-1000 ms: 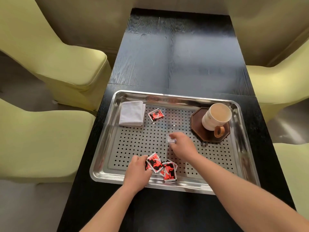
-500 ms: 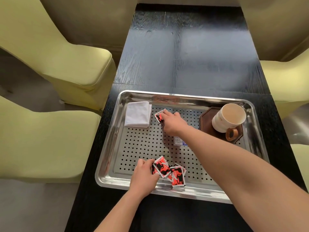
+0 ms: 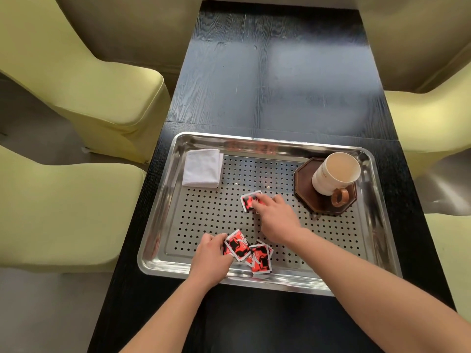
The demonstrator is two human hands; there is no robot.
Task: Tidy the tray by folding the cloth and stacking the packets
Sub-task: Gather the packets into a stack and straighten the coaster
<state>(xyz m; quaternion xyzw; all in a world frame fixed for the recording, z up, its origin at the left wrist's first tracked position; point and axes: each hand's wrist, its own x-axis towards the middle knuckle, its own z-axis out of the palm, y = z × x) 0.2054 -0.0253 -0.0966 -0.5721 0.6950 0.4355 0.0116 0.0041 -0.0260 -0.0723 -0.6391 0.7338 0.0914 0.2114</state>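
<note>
A perforated steel tray (image 3: 163, 200) lies on the black table. A white cloth (image 3: 202, 168) rests folded in its far-left corner. In the middle of the tray my right hand (image 3: 276, 220) has its fingertips on a red-and-black packet (image 3: 248, 201); another packet seems partly hidden under that hand. Near the tray's front rim lies a loose pile of red packets (image 3: 251, 253). My left hand (image 3: 210, 258) holds the pile's left edge, fingers curled on a packet.
A cream mug (image 3: 334, 174) with a brown handle stands on a dark octagonal coaster (image 3: 305, 197) at the tray's far right. Yellow-green chairs (image 3: 102, 80) flank the table on both sides. The black table (image 3: 280, 72) stretches away beyond the tray.
My right hand went to the packet beside the cloth and dragged it back to the tray's middle. My left hand stayed on the pile.
</note>
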